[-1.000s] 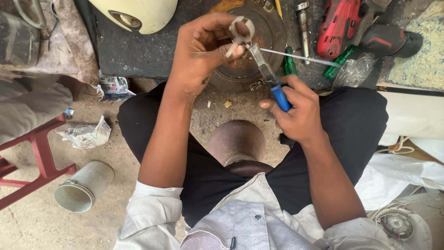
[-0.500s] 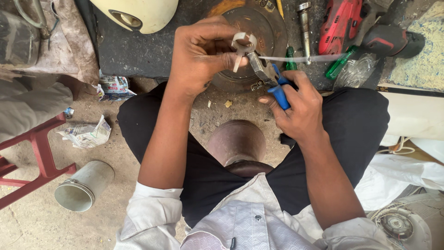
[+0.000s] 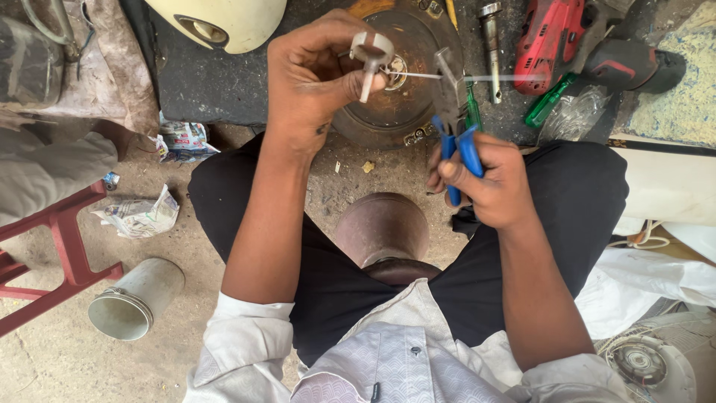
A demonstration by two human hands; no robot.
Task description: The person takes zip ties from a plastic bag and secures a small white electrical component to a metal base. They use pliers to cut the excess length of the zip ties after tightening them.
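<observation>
Pinching a small pale metal fitting (image 3: 371,51) between fingers and thumb, the left hand (image 3: 317,75) holds it above a round metal disc (image 3: 403,89). The right hand (image 3: 488,179) squeezes blue-handled pliers (image 3: 453,123), clamped on a thin wire (image 3: 477,77). A tipped-over white can (image 3: 134,298) looks empty, though its inside is dim.

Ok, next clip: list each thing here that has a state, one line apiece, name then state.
Left hand: raised, pinching a small pale fitting.
Thin rod: sticks out sideways from the fitting, level.
Right hand: closed round the blue handles.
Blue-handled pliers: jaws shut on the rod.
Metal can: lying on its side, mouth open.
Red power tool: lying flat, untouched.
Green screwdriver: lying flat.
</observation>
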